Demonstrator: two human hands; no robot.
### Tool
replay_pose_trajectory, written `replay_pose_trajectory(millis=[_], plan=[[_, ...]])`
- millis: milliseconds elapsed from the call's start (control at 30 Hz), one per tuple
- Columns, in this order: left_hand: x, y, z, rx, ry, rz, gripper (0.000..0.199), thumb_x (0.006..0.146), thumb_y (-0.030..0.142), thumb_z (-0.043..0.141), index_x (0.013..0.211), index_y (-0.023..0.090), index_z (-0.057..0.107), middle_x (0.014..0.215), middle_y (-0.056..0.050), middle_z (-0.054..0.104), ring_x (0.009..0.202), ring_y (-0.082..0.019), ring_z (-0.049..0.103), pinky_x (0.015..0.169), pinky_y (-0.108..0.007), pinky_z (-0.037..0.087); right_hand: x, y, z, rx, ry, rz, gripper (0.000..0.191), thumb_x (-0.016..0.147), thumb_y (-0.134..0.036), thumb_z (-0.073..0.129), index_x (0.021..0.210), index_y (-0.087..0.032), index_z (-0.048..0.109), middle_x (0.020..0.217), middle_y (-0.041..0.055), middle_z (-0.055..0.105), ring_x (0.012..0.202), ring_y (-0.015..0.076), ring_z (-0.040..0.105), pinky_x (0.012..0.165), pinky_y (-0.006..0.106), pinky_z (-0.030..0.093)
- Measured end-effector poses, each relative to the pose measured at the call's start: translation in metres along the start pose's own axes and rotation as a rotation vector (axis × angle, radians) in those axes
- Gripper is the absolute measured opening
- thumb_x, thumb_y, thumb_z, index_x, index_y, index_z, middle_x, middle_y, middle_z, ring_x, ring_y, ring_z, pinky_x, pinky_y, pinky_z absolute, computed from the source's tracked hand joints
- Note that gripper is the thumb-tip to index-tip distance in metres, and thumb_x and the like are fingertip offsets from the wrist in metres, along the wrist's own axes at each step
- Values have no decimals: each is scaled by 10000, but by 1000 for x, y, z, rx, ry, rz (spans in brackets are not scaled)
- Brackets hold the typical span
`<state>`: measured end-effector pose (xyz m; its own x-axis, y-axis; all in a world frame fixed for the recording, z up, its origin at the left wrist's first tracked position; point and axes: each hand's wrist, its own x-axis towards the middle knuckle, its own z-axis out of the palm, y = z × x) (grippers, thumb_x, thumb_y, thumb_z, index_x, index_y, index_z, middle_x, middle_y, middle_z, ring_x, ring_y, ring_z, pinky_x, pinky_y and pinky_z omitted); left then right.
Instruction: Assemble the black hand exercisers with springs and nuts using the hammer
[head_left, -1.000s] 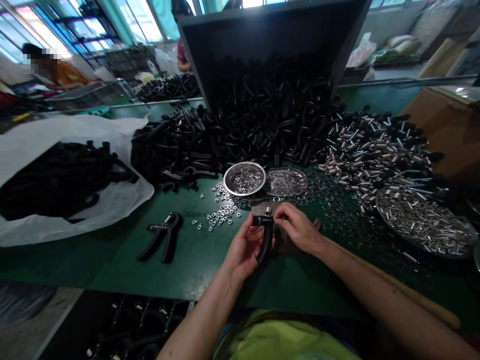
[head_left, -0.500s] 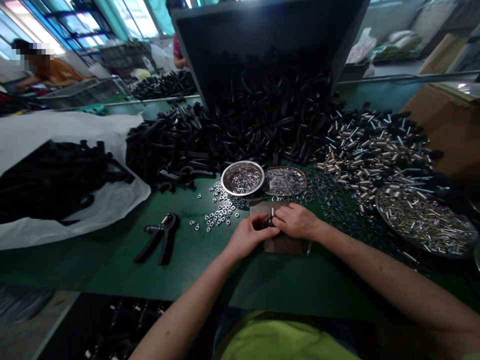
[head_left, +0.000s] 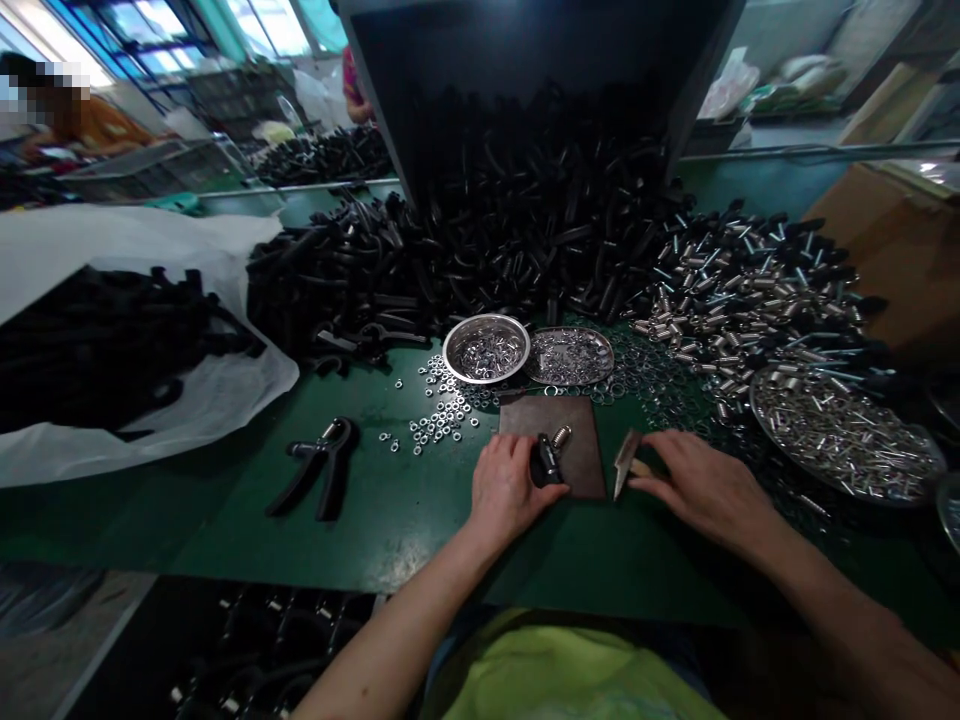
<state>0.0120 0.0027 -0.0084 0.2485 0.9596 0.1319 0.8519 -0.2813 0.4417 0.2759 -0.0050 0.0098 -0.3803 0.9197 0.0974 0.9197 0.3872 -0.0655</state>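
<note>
My left hand (head_left: pixel 510 490) is closed around a black hand-grip piece (head_left: pixel 550 458), steadying it on a brown square plate (head_left: pixel 581 450). A coil spring (head_left: pixel 561 436) sticks up from that piece; its lower part is hidden by my fingers. Just right of the plate, my right hand (head_left: pixel 705 490) grips what looks like a small hammer (head_left: pixel 627 464), with a pointed metal head and a light handle. To the left, a black hand gripper (head_left: pixel 322 465) with a spring lies on the green table.
Behind the plate stand a metal bowl (head_left: pixel 486 350) and a shallow tray (head_left: pixel 571 357) of small parts, with loose nuts (head_left: pixel 442 415) nearby. Black handles (head_left: pixel 480 250) pile up at the back. At right are springs with bolts (head_left: pixel 735 300) and a bolt tray (head_left: pixel 847 440). Another person (head_left: pixel 97 125) sits far left.
My right hand has left the piece, moved right and taken hold of the hammer. My left hand stays on the piece, whose spring now leans to the right.
</note>
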Motion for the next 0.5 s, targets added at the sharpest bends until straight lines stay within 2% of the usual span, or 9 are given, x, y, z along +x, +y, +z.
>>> replay_pose_trajectory(millis=[100, 167, 267, 333, 367, 433, 467, 500], plan=[[3, 2, -2, 20, -4, -10, 559, 606, 529, 749, 1020, 200, 569, 1014, -73, 568, 960, -253, 504, 810, -382, 421, -41, 18, 15, 4, -54, 162, 217, 834, -438, 515, 856, -224, 545, 831, 92, 610, 769, 255, 575, 629, 364, 439], [3, 2, -4, 17, -8, -10, 555, 594, 524, 758, 1009, 202, 580, 1009, -70, 563, 960, -250, 502, 807, -378, 418, -50, 18, 16, 43, -36, 231, 193, 861, -395, 463, 845, -222, 547, 811, 100, 621, 766, 262, 597, 646, 380, 456], [4, 3, -4, 7, -11, -18, 558, 583, 517, 767, 1010, 203, 591, 1003, -69, 561, 967, -250, 501, 815, -378, 408, -34, -1, -4, 223, 24, 273, 240, 902, -356, 377, 983, -224, 560, 878, 80, 666, 757, 236, 643, 628, 357, 485], [3, 3, -4, 6, -10, -24, 567, 582, 516, 768, 1021, 202, 593, 1006, -70, 562, 971, -251, 502, 818, -377, 405, -16, -22, -25, 414, 93, 232, 284, 929, -307, 327, 1115, -248, 534, 920, 51, 688, 729, 196, 660, 610, 321, 505], [3, 3, -4, 7, -10, -25, 571, 581, 518, 768, 1023, 201, 594, 1006, -70, 564, 970, -251, 503, 815, -376, 405, -8, -33, -33, 486, 173, 198, 320, 935, -286, 322, 1204, -261, 493, 965, 51, 686, 735, 184, 662, 623, 313, 515], [3, 4, -4, 14, -10, -24, 573, 578, 526, 765, 1017, 199, 598, 1004, -71, 568, 967, -255, 507, 809, -376, 408, 5, -49, -39, 542, 331, 120, 389, 934, -245, 325, 1312, -268, 414, 1090, 73, 660, 802, 180, 665, 675, 316, 530], [3, 4, -4, 18, -9, -21, 578, 577, 527, 765, 1021, 198, 599, 1007, -73, 570, 970, -258, 508, 809, -377, 410, 10, -54, -37, 529, 358, 74, 409, 928, -225, 330, 1329, -262, 403, 1122, 83, 649, 842, 187, 664, 706, 326, 534], [3, 4, -4, 22, -5, -17, 586, 576, 525, 767, 1031, 198, 597, 1010, -74, 571, 974, -260, 509, 809, -377, 411, 14, -57, -33, 501, 332, 33, 413, 922, -207, 332, 1324, -251, 418, 1122, 89, 652, 871, 196, 664, 734, 337, 535]])
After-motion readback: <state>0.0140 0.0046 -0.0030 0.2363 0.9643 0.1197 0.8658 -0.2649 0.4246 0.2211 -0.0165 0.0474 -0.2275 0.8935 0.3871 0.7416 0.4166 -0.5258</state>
